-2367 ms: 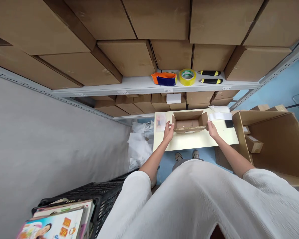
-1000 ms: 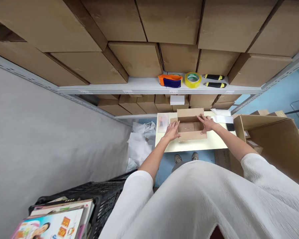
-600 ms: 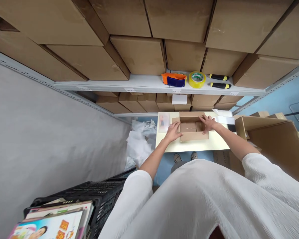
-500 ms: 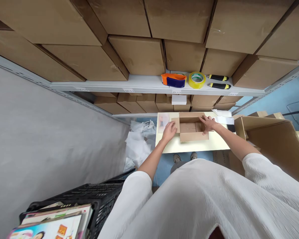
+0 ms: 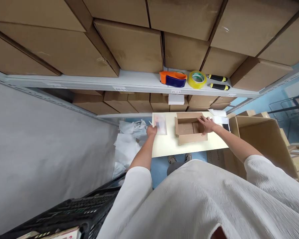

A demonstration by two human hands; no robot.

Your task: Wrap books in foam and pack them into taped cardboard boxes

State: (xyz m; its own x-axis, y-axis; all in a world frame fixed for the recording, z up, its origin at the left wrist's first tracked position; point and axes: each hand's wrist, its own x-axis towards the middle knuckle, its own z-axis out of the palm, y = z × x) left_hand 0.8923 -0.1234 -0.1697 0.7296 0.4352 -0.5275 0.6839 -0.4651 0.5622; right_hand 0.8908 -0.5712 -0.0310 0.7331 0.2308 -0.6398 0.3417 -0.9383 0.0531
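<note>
An open cardboard box [image 5: 193,138] stands on the pale yellow tabletop [image 5: 168,147], its inside visible and bare. Across the box's right end lies my right hand [image 5: 207,125], fingers reaching to the far wall and thumb over the near wall, holding it. My left hand [image 5: 151,130] is at the table's left edge, away from the box. Its fingers are curled, with the thumb on the left edge of a flat clear plastic packet [image 5: 161,125]; the fingertips are partly hidden.
A shelf [image 5: 139,79] ahead bears cardboard cartons, an orange-and-blue tape dispenser [image 5: 173,79], a yellow tape roll [image 5: 197,79] and two utility knives [image 5: 219,86]. White wrapping [image 5: 127,142] lies left; a large open carton [image 5: 266,142] stands right. A black crate [image 5: 89,212] is lower left.
My left hand has left the box's left flap and moved left to the plastic packet. That flap now stands upright. The right hand stays at the box's right end.
</note>
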